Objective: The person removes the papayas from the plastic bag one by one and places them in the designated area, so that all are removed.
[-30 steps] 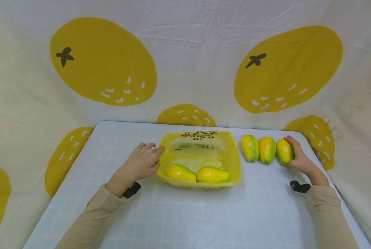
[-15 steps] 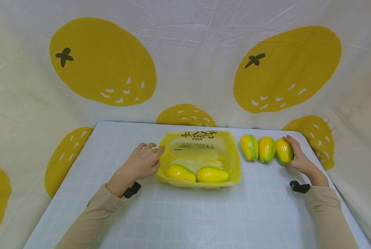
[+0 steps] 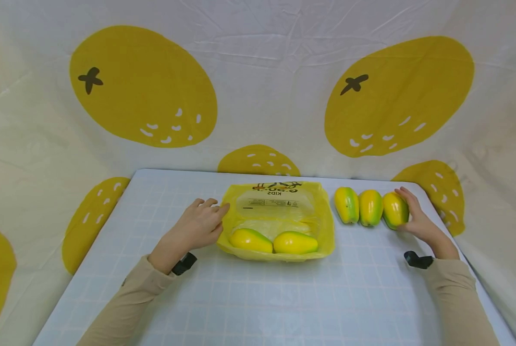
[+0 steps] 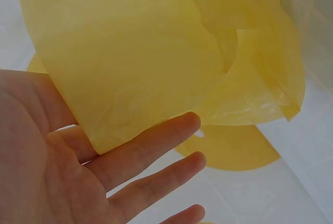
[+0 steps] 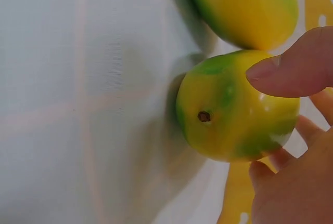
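In the head view my left hand (image 3: 202, 223) lies at the left side of a yellow plastic bag (image 3: 279, 216). The left wrist view shows its extended fingers (image 4: 145, 151) touching the edge of the bag (image 4: 135, 68). Two yellow-green papayas (image 3: 251, 240) lie at the bag's near opening. Right of the bag, three more stand in a row: a left papaya (image 3: 346, 205), a middle papaya (image 3: 371, 207) and a right papaya (image 3: 395, 210). My right hand (image 3: 420, 222) holds the right papaya, thumb on one side and fingers on the other; some fingertips are hidden.
A white table (image 3: 258, 302) with a faint grid carries everything. Behind it hangs a pale cloth (image 3: 271, 105) printed with large yellow fruit. The table's right edge runs close to my right forearm (image 3: 461, 293).
The right papaya has shifted very slightly left, towards the middle one, with my right hand around it. My left hand and the bag look unmoved.
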`<state>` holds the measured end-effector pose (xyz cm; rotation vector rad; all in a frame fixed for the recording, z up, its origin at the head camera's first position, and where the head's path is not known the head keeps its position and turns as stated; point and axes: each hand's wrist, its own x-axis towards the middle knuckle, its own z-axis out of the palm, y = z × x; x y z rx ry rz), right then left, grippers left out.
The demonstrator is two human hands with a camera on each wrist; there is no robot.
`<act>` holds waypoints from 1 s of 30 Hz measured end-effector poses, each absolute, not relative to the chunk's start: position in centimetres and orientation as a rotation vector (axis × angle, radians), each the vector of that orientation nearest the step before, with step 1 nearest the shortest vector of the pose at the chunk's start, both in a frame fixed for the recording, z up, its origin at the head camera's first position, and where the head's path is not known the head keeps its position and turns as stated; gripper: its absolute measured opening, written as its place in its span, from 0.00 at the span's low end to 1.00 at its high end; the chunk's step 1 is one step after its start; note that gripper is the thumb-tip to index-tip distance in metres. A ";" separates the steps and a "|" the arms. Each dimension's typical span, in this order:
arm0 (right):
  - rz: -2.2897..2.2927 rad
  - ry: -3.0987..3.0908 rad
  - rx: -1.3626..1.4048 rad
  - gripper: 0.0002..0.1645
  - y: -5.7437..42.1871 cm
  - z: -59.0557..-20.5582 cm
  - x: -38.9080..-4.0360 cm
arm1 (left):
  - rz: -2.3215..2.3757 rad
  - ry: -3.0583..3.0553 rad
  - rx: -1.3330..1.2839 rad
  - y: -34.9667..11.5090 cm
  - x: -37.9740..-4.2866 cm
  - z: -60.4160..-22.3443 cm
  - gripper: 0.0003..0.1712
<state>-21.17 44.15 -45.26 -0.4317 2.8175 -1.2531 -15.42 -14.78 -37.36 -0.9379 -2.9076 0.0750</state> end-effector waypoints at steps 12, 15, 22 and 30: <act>-1.171 2.829 -0.357 0.63 43.8 -44.0 -20.9 | 0.072 -2.928 -0.929 -14.8 -15.4 -37.3 0.26; -1.152 2.833 -0.357 0.62 43.6 -43.6 -20.9 | 0.073 -2.930 -0.933 -14.8 -15.4 -37.3 0.27; -1.108 2.870 -0.416 0.59 43.0 -42.3 -20.9 | 0.060 -2.939 -0.932 -14.8 -15.3 -37.3 0.27; -1.135 2.865 -0.479 0.55 42.3 -41.4 -21.1 | 0.059 -2.933 -0.940 -14.7 -15.3 -37.2 0.26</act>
